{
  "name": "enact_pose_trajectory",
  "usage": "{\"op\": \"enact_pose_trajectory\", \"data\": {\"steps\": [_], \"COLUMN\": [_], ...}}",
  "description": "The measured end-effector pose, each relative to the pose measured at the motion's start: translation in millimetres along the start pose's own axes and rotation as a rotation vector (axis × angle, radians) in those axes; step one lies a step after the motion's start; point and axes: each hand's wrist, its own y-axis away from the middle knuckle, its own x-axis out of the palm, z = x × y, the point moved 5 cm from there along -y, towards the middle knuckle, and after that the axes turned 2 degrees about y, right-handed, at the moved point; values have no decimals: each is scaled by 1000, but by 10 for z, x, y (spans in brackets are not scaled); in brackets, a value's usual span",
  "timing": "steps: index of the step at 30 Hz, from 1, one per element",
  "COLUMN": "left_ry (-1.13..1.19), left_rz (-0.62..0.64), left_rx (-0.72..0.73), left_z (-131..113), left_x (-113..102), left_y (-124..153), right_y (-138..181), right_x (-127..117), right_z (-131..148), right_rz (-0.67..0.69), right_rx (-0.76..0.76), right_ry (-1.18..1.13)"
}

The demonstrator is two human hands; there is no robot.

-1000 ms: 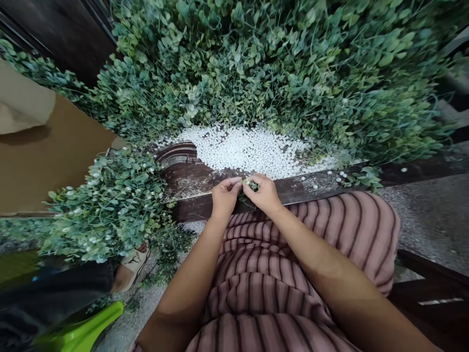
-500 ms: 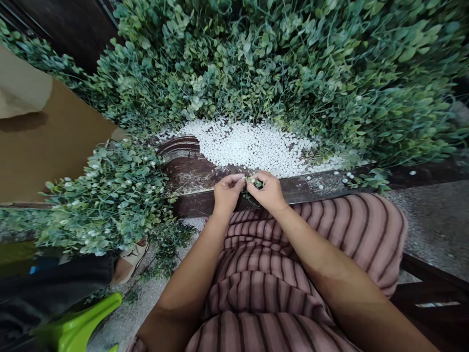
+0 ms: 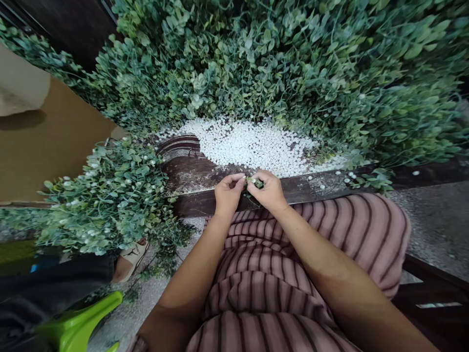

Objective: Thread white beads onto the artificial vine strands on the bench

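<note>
At the near edge of the dark wooden table (image 3: 190, 177), both hands meet at their fingertips. My left hand (image 3: 227, 196) is closed in a pinch, with a small white bead (image 3: 244, 177) at its fingertips. Thumb and fingers of my right hand (image 3: 270, 194) grip an artificial leaf sprig (image 3: 258, 184), whose lower stem hangs partly hidden between the hands. A white spot shows on the sprig beside the right thumb. Just beyond the hands spreads a heap of white beads (image 3: 252, 145).
A large mass of green artificial foliage (image 3: 256, 63) covers the far side. To the left lies a foliage pile dotted with white beads (image 3: 106, 200), near a cardboard box (image 3: 62, 146). Another person's sandalled foot (image 3: 128, 261) and a green plastic stool (image 3: 84, 322) are lower left.
The hands stay almost in place, still fingertip to fingertip around the sprig. The view has shifted very slightly.
</note>
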Motion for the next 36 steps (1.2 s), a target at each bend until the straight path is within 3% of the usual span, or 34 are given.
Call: {"op": "enact_pose_trajectory", "data": {"steps": [36], "left_ry": [-7], "left_rz": [7], "left_rx": [25], "left_z": [46], "left_x": [-3], "left_y": [-16], "right_y": [-2], "right_x": [6], "right_z": [-17], "right_rz": [8], "right_rx": [37], "right_ry": [-2]}}
